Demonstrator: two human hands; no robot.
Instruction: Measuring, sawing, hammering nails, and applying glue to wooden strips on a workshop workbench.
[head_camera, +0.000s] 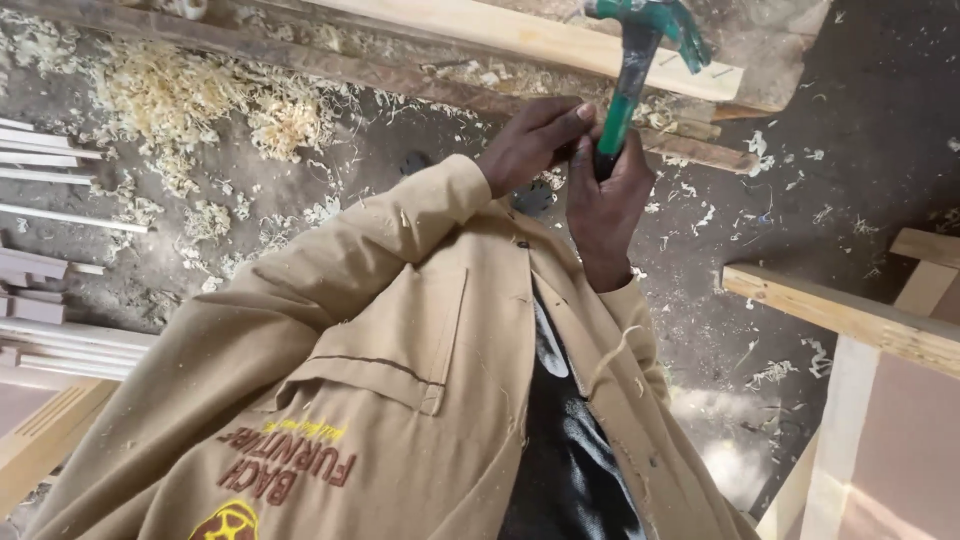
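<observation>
I am looking down my own chest, which is covered by a tan work jacket (380, 380). My right hand (605, 205) is wrapped around the lower end of a claw hammer (630, 70) with a green and black handle. Its green head points up and to the right. My left hand (530, 145) comes in from the left sleeve, with its thumb and curled fingers pressed against the same handle just beside the right hand. Both hands are held in front of my chest, above the floor.
Pale wooden planks (520, 35) lie across the top, over a dusty floor strewn with wood shavings (170, 95). Thin white slats (45, 160) are stacked at the left. A wooden frame (850, 320) stands at the right.
</observation>
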